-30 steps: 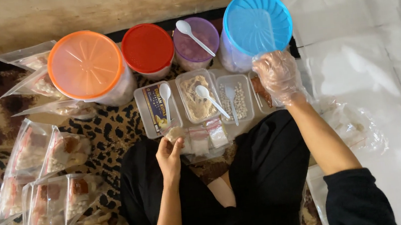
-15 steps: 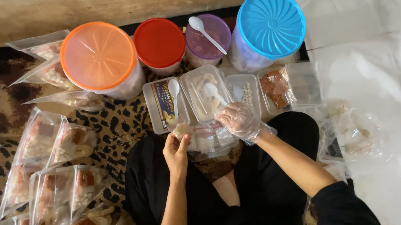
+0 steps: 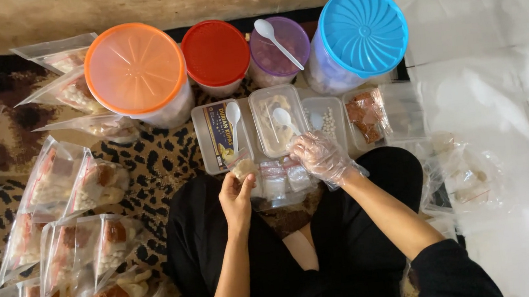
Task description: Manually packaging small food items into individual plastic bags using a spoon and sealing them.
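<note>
left hand [image 3: 237,196] pinching small pouch [image 3: 244,168] mid-frame; gloved right hand [image 3: 319,156] fingers loosely curled over little packets [image 3: 284,178], grip unclear; many filled bags [image 3: 72,254] lower left, this one unfinished

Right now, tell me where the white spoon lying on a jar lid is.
In the head view, the white spoon lies across the purple lid, in the back row between the red-lidded jar and the blue-lidded jar.
</note>
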